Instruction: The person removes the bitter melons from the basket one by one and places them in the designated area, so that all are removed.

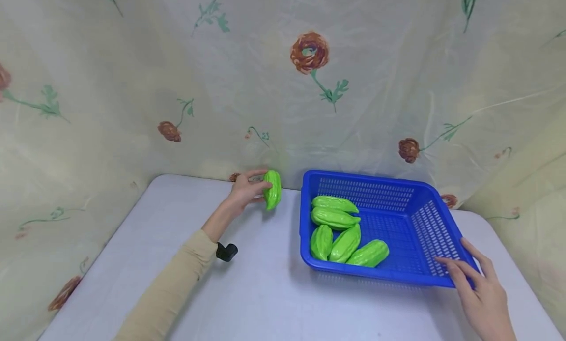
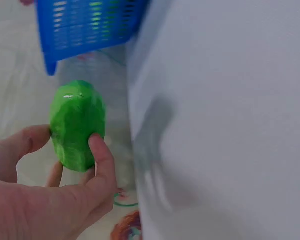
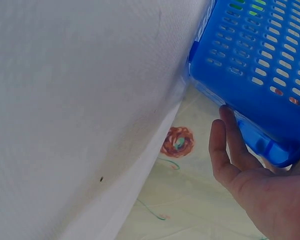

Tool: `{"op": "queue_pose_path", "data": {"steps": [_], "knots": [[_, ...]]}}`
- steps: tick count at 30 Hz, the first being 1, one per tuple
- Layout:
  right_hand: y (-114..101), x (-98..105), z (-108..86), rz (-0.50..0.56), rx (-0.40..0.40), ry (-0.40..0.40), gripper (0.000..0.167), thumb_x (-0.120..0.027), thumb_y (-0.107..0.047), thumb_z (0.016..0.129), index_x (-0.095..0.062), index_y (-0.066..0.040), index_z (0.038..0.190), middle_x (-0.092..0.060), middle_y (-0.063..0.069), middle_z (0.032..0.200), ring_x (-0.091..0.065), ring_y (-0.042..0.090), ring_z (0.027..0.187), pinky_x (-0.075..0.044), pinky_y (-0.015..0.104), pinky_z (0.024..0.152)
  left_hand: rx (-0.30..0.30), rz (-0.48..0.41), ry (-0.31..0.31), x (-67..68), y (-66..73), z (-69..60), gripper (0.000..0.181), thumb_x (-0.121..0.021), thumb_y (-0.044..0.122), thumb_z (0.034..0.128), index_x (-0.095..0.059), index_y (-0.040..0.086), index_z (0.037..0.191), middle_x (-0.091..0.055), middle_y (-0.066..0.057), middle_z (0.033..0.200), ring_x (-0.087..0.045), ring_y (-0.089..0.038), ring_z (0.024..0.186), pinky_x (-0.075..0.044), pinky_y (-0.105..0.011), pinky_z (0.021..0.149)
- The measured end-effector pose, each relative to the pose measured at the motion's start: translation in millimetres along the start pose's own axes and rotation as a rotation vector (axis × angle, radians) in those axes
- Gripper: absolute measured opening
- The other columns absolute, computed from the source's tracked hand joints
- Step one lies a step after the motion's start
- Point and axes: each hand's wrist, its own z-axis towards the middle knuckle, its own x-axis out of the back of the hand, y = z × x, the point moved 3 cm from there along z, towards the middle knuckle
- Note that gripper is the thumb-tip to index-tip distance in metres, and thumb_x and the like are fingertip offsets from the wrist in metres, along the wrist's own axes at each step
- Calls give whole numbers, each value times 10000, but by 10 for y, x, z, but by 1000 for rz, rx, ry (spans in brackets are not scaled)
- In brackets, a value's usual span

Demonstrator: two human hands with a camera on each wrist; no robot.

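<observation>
My left hand [image 1: 247,191] pinches a bright green, ridged bitter melon [image 1: 273,189] between thumb and fingers, above the table near its back edge. From the left wrist view, the melon [image 2: 78,125] is seen end-on, fingertips pressed to its sides and its shadow on the table. At the right, my right hand [image 1: 484,294] holds the near right corner of a blue plastic basket [image 1: 446,279], fingers over the rim. The right wrist view shows that hand [image 3: 265,195] under the basket's corner. Several similar melons [image 1: 334,218] lie in the basket's left part.
A white-covered table [image 1: 265,292] carries the basket. Behind it hangs a flowered curtain [image 1: 247,75], close to the table's back edge. A black device [image 1: 227,252] sits at my left wrist.
</observation>
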Motion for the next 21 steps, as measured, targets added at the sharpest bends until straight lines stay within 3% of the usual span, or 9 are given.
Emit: {"op": "queue_pose_path", "data": {"steps": [10, 21], "knots": [[-3, 7, 0, 2, -1, -3, 367, -504, -238, 1152, -741, 20, 1265, -308, 158, 1767, -303, 650, 1532, -235, 888, 1131, 68, 160, -55, -198, -143, 107, 551, -749, 125, 999, -595, 170, 1527, -653, -200, 1498, -711, -192, 1041, -640, -468, 987], [11, 8, 9, 14, 11, 15, 348, -516, -226, 1147, -750, 9, 1248, -329, 136, 1760, -303, 624, 1554, -233, 875, 1157, 68, 149, -63, -233, -208, 135, 554, -715, 135, 1037, -545, 154, 1565, -625, -217, 1524, -729, -301, 1195, -653, -391, 960]]}}
